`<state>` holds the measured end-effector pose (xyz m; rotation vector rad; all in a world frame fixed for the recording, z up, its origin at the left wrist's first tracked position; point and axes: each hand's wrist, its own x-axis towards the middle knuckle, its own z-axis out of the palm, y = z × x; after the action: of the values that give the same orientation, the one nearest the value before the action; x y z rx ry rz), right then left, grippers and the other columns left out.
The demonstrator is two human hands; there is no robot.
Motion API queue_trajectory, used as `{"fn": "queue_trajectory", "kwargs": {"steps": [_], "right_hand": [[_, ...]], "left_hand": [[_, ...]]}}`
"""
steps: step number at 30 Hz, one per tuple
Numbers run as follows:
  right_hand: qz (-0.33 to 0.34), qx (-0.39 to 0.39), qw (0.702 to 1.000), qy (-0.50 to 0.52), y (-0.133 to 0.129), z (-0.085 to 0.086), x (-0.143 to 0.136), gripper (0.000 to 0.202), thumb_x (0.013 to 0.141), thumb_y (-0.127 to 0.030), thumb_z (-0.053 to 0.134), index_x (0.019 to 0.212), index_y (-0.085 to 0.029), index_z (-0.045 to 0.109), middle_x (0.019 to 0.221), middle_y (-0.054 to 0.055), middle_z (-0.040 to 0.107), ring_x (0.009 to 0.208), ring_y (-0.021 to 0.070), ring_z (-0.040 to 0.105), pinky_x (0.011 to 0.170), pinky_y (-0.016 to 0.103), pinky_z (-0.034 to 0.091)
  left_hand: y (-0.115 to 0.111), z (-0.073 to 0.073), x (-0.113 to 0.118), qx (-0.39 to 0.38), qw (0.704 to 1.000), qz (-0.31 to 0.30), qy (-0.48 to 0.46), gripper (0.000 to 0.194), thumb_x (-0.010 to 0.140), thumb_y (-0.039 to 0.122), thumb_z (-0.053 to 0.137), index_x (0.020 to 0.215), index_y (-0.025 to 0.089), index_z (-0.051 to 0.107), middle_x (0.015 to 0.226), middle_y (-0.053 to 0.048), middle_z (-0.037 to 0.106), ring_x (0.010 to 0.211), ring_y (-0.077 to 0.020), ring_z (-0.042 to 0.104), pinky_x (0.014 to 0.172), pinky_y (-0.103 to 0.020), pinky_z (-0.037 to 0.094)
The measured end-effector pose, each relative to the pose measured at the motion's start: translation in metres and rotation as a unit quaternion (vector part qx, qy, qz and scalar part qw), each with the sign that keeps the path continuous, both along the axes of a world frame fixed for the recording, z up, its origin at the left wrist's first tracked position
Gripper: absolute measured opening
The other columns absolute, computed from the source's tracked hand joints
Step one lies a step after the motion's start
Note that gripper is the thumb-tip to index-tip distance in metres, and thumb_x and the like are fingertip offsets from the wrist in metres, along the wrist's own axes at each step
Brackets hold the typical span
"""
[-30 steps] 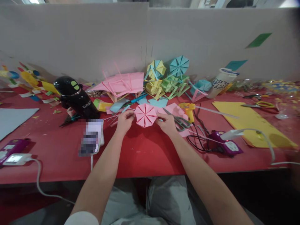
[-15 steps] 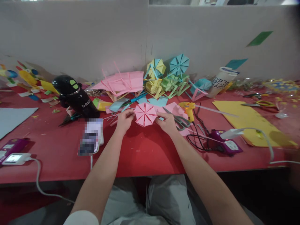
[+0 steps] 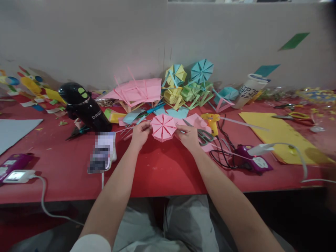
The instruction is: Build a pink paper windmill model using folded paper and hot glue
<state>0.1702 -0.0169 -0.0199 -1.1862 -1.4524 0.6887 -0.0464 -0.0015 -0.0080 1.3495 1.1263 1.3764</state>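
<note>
Between both hands is a pink folded-paper octagon (image 3: 163, 128), its pleats meeting at the centre. My left hand (image 3: 141, 133) pinches its left edge, and my right hand (image 3: 187, 135) pinches its right edge. It is held just above the red table (image 3: 162, 175). Grey-handled scissors (image 3: 205, 136) lie close to my right hand on pink paper scraps (image 3: 195, 122). Behind the octagon lie light blue paper pieces (image 3: 178, 112). Thin paper strips lie to the left of my left hand.
Finished-looking folded paper models (image 3: 193, 91) in yellow, green and blue stand along the wall. A yellow glue gun (image 3: 212, 123) with a black cord sits right. A black bottle (image 3: 85, 108) and a phone (image 3: 103, 152) stand left. A purple power strip (image 3: 253, 159) lies near yellow sheets (image 3: 288, 140).
The view has shifted very slightly. Both hands keep their pinch on the pink paper octagon, which stays in nearly the same place.
</note>
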Motion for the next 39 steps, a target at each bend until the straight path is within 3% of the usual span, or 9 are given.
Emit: {"fn": "queue_trajectory", "kwargs": {"steps": [5,11,15,23,26,29,32,34,39], "right_hand": [[0.010,0.014,1.000,-0.012,-0.002,0.002,-0.001,0.019,0.075,-0.028,0.064,0.083,-0.020,0.080,0.085,0.003,0.078,0.085,0.0264,0.072,0.083,0.040,0.057],[0.022,0.087,0.995,-0.044,-0.003,0.004,-0.002,0.033,0.076,-0.030,0.071,0.108,-0.025,0.077,0.108,0.006,0.076,0.095,0.0225,0.070,0.090,0.039,0.055],[0.018,0.129,0.988,-0.078,-0.002,0.005,-0.001,0.028,0.078,-0.034,0.074,0.105,-0.027,0.076,0.115,0.008,0.073,0.104,0.0235,0.067,0.094,0.042,0.053],[-0.002,0.160,0.983,-0.086,0.001,0.001,-0.002,0.008,0.082,-0.029,0.069,0.080,-0.025,0.076,0.098,0.005,0.067,0.090,0.0193,0.063,0.084,0.038,0.053],[-0.038,0.147,0.984,-0.096,0.001,-0.001,-0.002,0.010,0.082,-0.027,0.067,0.080,-0.025,0.077,0.081,0.003,0.060,0.078,0.0180,0.060,0.073,0.035,0.052],[-0.050,0.156,0.980,-0.110,0.000,-0.001,-0.002,0.016,0.085,-0.029,0.063,0.082,-0.024,0.078,0.073,0.003,0.057,0.071,0.0180,0.057,0.066,0.034,0.049],[-0.059,0.181,0.973,-0.134,-0.001,0.000,-0.004,0.017,0.086,-0.027,0.061,0.083,-0.024,0.078,0.071,0.004,0.057,0.069,0.0181,0.055,0.065,0.033,0.048],[-0.073,0.201,0.964,-0.156,-0.001,0.001,-0.005,0.017,0.086,-0.026,0.061,0.081,-0.024,0.077,0.071,0.004,0.057,0.067,0.0174,0.055,0.064,0.032,0.048],[-0.105,0.274,0.931,-0.218,-0.001,0.001,-0.013,0.019,0.086,-0.019,0.059,0.075,-0.021,0.074,0.067,0.003,0.058,0.063,0.0151,0.053,0.059,0.028,0.044]], "left_hand": [[0.000,0.001,0.001,-0.015,1.000,0.008,-0.013,0.016,0.064,0.029,0.068,0.075,0.017,0.067,0.080,-0.004,0.072,0.079,-0.0185,0.065,0.077,-0.033,0.052],[0.002,0.000,0.000,-0.019,0.999,0.029,-0.003,0.015,0.062,0.030,0.065,0.071,0.018,0.062,0.067,-0.001,0.063,0.069,-0.0161,0.058,0.067,-0.029,0.046],[0.005,-0.004,-0.002,-0.020,0.999,0.033,-0.008,0.011,0.064,0.024,0.061,0.073,0.018,0.063,0.068,0.000,0.063,0.069,-0.0154,0.057,0.067,-0.028,0.044],[0.006,-0.008,0.000,-0.041,0.997,0.042,-0.049,0.028,0.064,0.021,0.066,0.091,0.017,0.071,0.092,-0.006,0.073,0.085,-0.0181,0.066,0.080,-0.032,0.051],[0.000,0.002,0.000,0.008,0.995,0.096,-0.021,0.030,0.068,0.024,0.068,0.098,0.018,0.072,0.104,-0.007,0.073,0.094,-0.0196,0.066,0.089,-0.034,0.051],[-0.013,0.015,0.002,0.083,0.984,0.143,0.068,0.017,0.077,0.029,0.065,0.089,0.019,0.072,0.094,-0.005,0.072,0.085,-0.0179,0.065,0.079,-0.029,0.051],[-0.030,0.024,0.014,0.067,0.992,0.025,0.101,0.024,0.081,0.037,0.062,0.068,0.018,0.069,0.058,0.000,0.061,0.056,-0.0135,0.054,0.058,-0.026,0.044],[-0.041,0.025,0.027,0.029,0.990,-0.048,0.126,0.028,0.083,0.039,0.061,0.068,0.017,0.070,0.052,0.000,0.058,0.049,-0.0122,0.049,0.053,-0.026,0.040],[-0.055,0.021,0.056,0.000,0.994,-0.002,0.113,0.031,0.084,0.046,0.063,0.080,0.016,0.071,0.058,0.002,0.058,0.054,-0.0115,0.050,0.056,-0.024,0.039]]}}
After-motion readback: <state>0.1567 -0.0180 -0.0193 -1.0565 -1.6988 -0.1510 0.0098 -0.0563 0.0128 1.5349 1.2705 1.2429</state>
